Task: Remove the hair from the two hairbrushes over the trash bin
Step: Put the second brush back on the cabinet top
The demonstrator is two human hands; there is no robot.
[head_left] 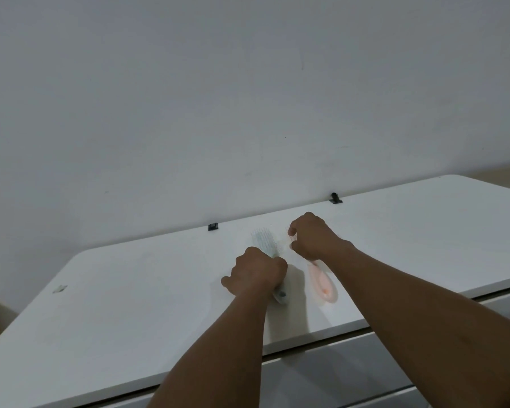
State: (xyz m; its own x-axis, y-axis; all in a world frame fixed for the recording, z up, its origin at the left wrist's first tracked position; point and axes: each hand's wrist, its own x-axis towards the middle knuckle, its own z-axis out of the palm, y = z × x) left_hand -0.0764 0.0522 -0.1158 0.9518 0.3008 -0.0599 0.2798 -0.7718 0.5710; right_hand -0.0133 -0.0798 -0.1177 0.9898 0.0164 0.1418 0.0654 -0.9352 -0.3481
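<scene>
Gripping the handle of a pale green, fine-bristled plastic hairbrush (pixel 265 240): left hand (pixel 256 270), fist clenched, over a smooth white tabletop (pixel 130 290). Just beside lies a glossy pink plastic hairbrush with a rounded handle (pixel 321 282), with the right hand (pixel 311 235) curled round its head.

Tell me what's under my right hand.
The pink hairbrush lies on the white table; the right hand covers its head, so mainly the handle shows. Any hair is hidden.
</scene>
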